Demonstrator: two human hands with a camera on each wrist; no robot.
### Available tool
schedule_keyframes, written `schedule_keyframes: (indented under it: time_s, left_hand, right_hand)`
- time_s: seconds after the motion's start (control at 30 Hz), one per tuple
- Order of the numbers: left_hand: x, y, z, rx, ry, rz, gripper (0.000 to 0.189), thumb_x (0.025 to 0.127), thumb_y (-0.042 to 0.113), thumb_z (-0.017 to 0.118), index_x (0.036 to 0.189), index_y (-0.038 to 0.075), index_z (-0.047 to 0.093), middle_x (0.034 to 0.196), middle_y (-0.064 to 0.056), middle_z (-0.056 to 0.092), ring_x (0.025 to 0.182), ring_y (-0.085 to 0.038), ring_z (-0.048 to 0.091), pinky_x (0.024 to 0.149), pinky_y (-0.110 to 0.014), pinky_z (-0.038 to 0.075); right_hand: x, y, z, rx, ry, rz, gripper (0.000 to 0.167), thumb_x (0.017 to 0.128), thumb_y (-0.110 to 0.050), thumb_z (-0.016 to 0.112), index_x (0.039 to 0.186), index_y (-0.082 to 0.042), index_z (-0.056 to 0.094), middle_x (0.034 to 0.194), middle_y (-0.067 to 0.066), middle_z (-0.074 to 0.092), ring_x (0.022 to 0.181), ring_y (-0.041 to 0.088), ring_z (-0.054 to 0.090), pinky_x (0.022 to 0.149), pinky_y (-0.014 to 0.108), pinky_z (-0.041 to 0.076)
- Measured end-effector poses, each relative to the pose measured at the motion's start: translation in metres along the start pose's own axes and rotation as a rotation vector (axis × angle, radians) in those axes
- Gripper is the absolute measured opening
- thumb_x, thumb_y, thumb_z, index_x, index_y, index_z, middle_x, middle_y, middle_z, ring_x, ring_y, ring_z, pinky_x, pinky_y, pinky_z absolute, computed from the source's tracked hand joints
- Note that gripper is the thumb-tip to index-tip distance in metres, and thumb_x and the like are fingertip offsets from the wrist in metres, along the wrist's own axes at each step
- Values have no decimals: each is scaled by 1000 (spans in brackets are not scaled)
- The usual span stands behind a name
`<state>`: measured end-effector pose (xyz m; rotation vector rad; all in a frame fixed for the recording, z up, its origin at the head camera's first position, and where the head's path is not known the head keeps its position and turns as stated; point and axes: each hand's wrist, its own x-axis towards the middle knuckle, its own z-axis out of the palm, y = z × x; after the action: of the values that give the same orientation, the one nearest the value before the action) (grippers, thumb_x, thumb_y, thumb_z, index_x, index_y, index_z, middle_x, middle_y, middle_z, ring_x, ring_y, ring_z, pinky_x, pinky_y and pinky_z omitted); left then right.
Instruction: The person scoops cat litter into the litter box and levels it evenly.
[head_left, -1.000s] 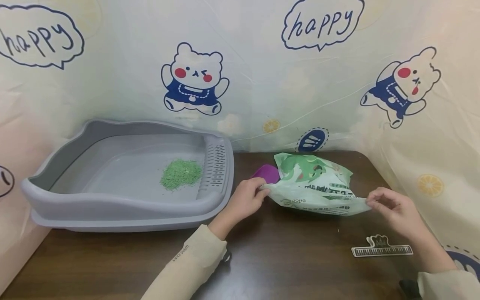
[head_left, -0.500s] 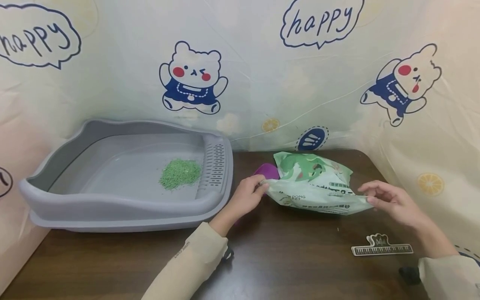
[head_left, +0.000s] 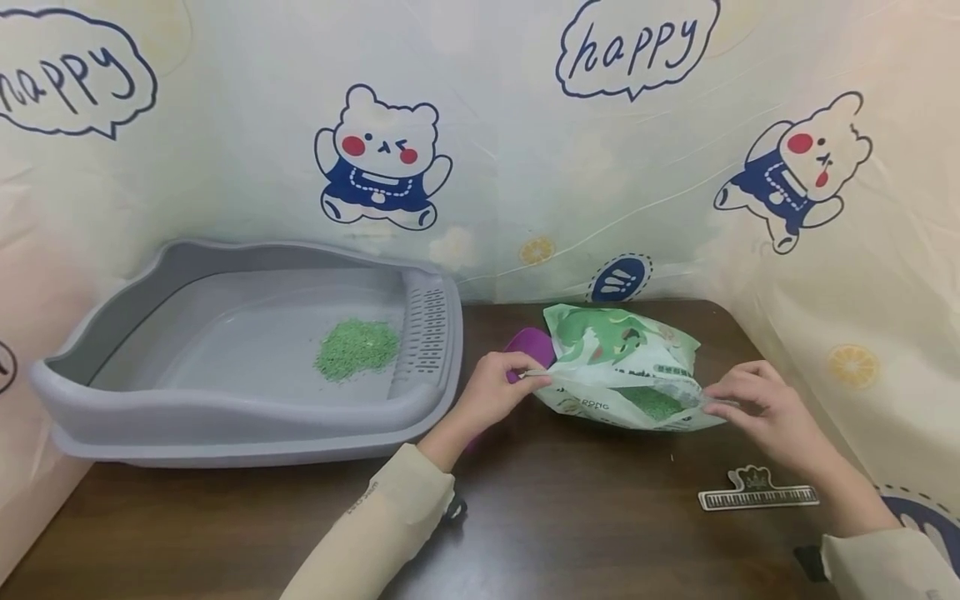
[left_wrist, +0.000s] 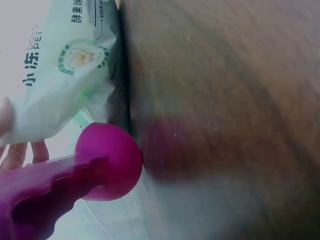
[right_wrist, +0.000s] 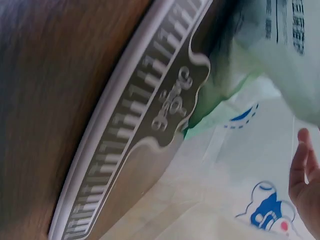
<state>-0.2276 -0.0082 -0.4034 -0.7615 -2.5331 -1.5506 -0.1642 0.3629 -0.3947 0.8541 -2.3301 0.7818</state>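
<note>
A green and white printed bag (head_left: 618, 342) lies on the table, its mouth parted and green granules (head_left: 654, 404) showing inside. My left hand (head_left: 495, 392) pinches the left corner of the mouth between thumb and fingers. At the opposite corner, my right hand (head_left: 776, 421) pinches the bag's edge. A purple scoop (head_left: 530, 346) lies beside the bag, partly hidden behind my left hand; its bowl (left_wrist: 112, 162) and handle show large in the left wrist view. Below my right hand rests a clip (head_left: 757, 492) with a piano-key pattern, seen close up in the right wrist view.
On the left stands a large grey litter box (head_left: 225, 417) with a slotted step at its right end. A small heap of green granules (head_left: 358, 346) lies on its floor. Behind the brown table (head_left: 562, 517) hangs a printed cloth (head_left: 495, 167).
The bag's mouth has gone from nearly closed to parted, baring the granules. My right hand loosened its fingers, then moved left and pinched the edge again. My left hand stays at its corner.
</note>
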Motion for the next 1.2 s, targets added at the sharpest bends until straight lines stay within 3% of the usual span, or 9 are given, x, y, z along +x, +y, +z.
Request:
schedule_keyframes:
  time_s: [0.13,0.27,0.4,0.53,0.7,0.8,0.93,1.07,1.2]
  left_hand:
    - [-1,0,1,32,34,4,9,87,19,77,89,10,77,83,-3,73,70,-12,53,64,-21,45]
    - [-3,0,0,75,58,-18,9,88,17,75,86,8,74,76,-2,65,66,-12,48,61,-23,41]
    - [-3,1,0,110,32,-48,12,90,18,73,83,9,70,67,0,52,66,-13,44,61,-24,37]
    - [0,1,-1,102,-8,-98,14,93,19,70,86,7,70,69,-2,53,68,-15,46,61,-25,37]
    - [-1,0,1,117,13,-126,15,93,21,70,98,8,71,87,-5,67,80,-17,50,69,-27,42]
    - [-5,5,4,207,78,-29,21,90,23,74,108,13,71,102,-3,68,93,-17,51,76,-31,45]
    - [-8,20,10,374,114,231,32,87,23,77,117,18,69,117,-1,64,109,-20,52,76,-37,48]
    - [-8,29,19,491,17,433,31,88,23,76,119,19,71,120,1,64,114,-18,52,77,-37,50]
    - [-7,28,26,547,-91,459,31,89,25,75,119,20,71,120,4,65,114,-15,53,85,-37,49]
  right_hand:
    - [2,0,4,-31,38,-161,38,97,-42,56,79,-13,74,78,-5,67,104,10,46,99,11,31]
    - [0,-1,2,-57,34,-168,42,100,-42,50,78,-13,71,77,-6,64,108,10,44,102,12,29]
    - [-3,-1,1,-134,29,-126,42,100,-44,47,79,-15,69,80,-6,62,105,14,44,87,23,36]
    - [-3,0,0,-158,-30,-41,13,94,-19,65,82,-19,68,84,-9,60,105,10,41,75,29,34]
    - [-4,3,1,-59,-77,39,31,75,11,74,84,-18,67,85,-10,58,103,3,38,85,17,30]
    - [-5,4,0,-36,-77,53,29,78,10,73,84,-18,67,86,-10,57,102,2,38,85,13,30]
    - [-6,5,0,-27,-83,72,28,79,10,72,84,-18,67,88,-10,55,101,1,37,83,14,30]
    - [-6,4,1,-10,-99,107,24,84,6,71,85,-18,67,89,-7,56,101,0,37,83,14,31]
    - [-7,1,2,0,-119,145,18,91,-3,68,85,-20,66,90,-3,57,103,-2,36,83,16,31]
